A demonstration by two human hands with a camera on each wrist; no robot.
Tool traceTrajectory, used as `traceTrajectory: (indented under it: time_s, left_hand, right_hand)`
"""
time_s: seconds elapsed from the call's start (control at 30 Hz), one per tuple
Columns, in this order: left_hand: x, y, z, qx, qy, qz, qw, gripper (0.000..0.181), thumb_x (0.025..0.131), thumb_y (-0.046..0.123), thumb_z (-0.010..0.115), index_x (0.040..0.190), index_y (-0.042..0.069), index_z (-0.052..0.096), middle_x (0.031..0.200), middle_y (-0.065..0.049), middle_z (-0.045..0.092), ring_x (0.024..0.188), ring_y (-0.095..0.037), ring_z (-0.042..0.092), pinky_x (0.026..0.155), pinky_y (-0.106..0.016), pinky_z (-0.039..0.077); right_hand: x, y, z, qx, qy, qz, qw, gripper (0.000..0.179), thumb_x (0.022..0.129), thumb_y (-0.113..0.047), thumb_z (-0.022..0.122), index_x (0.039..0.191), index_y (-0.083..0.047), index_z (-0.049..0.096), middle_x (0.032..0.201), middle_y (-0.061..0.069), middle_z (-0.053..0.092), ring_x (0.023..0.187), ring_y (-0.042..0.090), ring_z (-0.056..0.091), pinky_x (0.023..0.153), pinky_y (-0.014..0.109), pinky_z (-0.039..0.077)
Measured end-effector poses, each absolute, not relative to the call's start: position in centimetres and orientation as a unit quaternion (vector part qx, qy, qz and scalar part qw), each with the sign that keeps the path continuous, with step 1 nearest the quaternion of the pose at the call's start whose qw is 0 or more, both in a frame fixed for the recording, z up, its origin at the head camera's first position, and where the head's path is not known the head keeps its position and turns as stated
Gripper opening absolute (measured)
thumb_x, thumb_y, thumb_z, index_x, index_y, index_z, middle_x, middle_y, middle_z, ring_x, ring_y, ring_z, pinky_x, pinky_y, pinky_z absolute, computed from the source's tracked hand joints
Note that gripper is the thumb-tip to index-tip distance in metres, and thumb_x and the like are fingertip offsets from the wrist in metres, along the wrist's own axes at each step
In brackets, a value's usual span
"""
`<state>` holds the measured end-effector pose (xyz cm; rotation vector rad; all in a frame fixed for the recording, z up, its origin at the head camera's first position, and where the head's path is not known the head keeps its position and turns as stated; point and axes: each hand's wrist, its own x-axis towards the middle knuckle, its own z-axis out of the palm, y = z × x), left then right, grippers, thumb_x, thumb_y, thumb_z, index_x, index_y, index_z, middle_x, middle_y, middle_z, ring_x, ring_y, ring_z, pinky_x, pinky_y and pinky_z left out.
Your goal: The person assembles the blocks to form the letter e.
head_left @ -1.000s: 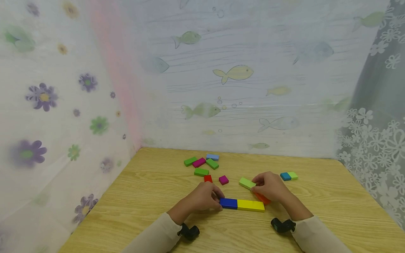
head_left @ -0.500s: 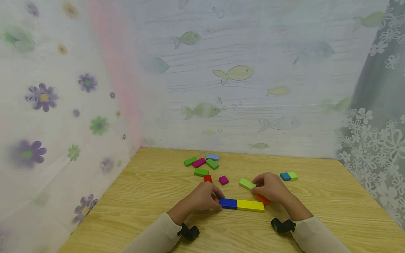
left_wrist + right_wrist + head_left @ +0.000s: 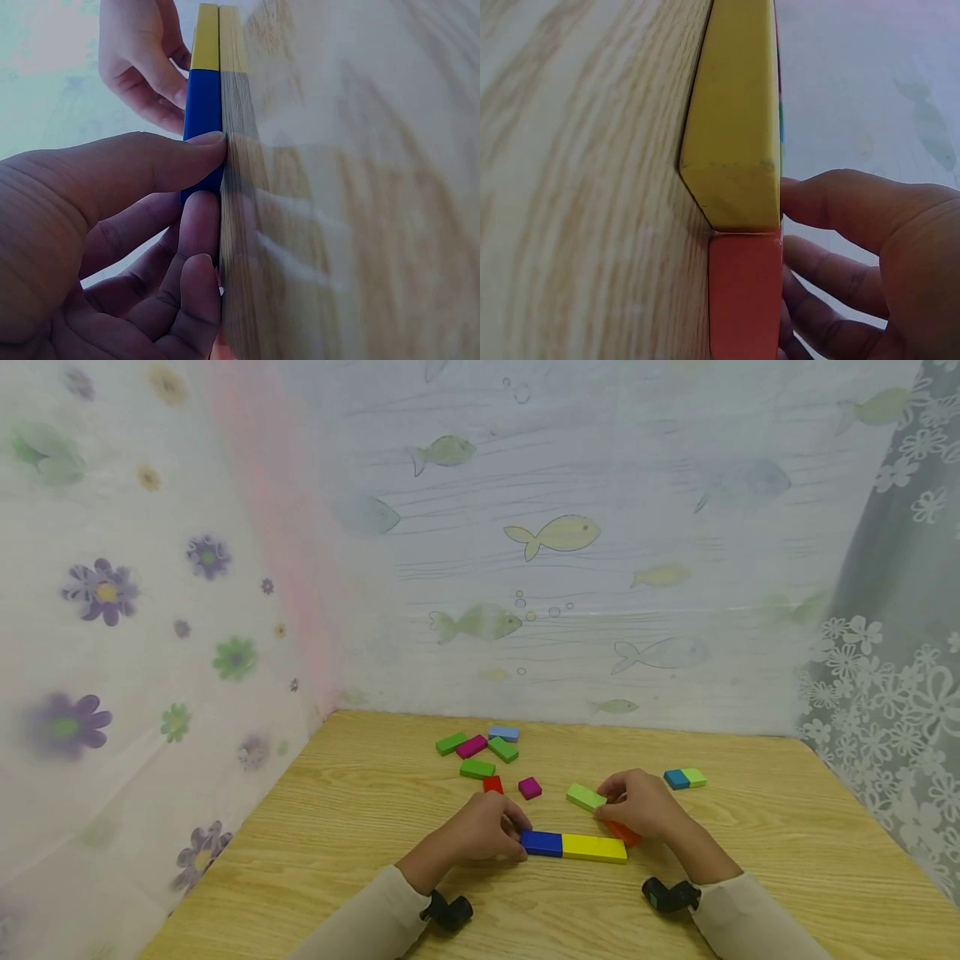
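Note:
In the head view, a dark blue block (image 3: pixel 542 843) lies end to end with a longer yellow block (image 3: pixel 594 848), forming a straight row. My left hand (image 3: pixel 480 828) pinches the blue block's left end; the left wrist view shows the thumb (image 3: pixel 191 159) across its near side. My right hand (image 3: pixel 641 806) pinches the right end of a light green block (image 3: pixel 585 797) behind the row. Beneath that hand, partly covered, lies an orange-red block (image 3: pixel 624 833). It touches the yellow block's end in the right wrist view, where the light green block is hidden.
Towards the back left lie several green blocks (image 3: pixel 477 768), two magenta blocks (image 3: pixel 530 787) and a light blue block (image 3: pixel 504 733). A red block (image 3: pixel 492 784) is partly behind my left hand. Teal (image 3: pixel 677 778) and lime (image 3: pixel 696 777) blocks touch at the right.

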<state>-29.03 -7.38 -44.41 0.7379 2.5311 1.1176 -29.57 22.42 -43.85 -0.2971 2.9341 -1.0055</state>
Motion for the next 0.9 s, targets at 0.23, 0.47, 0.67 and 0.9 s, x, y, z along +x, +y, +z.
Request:
traceTrajectory:
  time_s: [0.23,0.47,0.67,0.9]
  left_hand:
    - [-28.92,-7.4,-44.35,0.253,0.875,0.389,0.141,0.028,0.075,0.008,0.092,0.101,0.012,0.081,0.087,0.006,0.072,0.077,-0.009,0.066,0.064,-0.025,0.055]
    - [-28.89,-7.44,-44.24,0.253,0.876,0.386,0.139,0.028,0.075,0.009,0.092,0.101,0.013,0.081,0.092,0.006,0.073,0.078,-0.008,0.066,0.066,-0.025,0.055]
    - [-28.93,-7.43,-44.19,0.254,0.878,0.382,0.138,0.028,0.075,0.009,0.092,0.101,0.013,0.081,0.092,0.007,0.073,0.078,-0.007,0.066,0.067,-0.024,0.055]
    - [-28.92,-7.44,-44.19,0.254,0.878,0.381,0.138,0.027,0.076,0.01,0.092,0.101,0.014,0.081,0.091,0.006,0.073,0.077,-0.007,0.066,0.067,-0.024,0.055]
  right_hand:
    - [-29.59,22.4,-43.92,-0.094,0.945,-0.313,0.016,0.035,0.085,-0.024,0.085,0.114,-0.006,0.076,0.099,0.002,0.072,0.091,0.017,0.066,0.078,0.036,0.059]
    - [-29.73,22.36,-44.09,-0.086,0.942,-0.323,0.022,0.03,0.085,-0.022,0.084,0.11,-0.006,0.077,0.096,0.002,0.071,0.086,0.016,0.064,0.074,0.034,0.058]
    - [-29.65,22.27,-44.04,-0.084,0.942,-0.324,0.02,0.026,0.086,-0.021,0.084,0.107,-0.008,0.078,0.094,0.001,0.071,0.083,0.015,0.063,0.071,0.031,0.057]
    - [-29.58,22.27,-44.04,-0.089,0.942,-0.324,0.017,0.028,0.086,-0.022,0.084,0.109,-0.007,0.078,0.095,0.001,0.071,0.083,0.015,0.063,0.071,0.032,0.057]
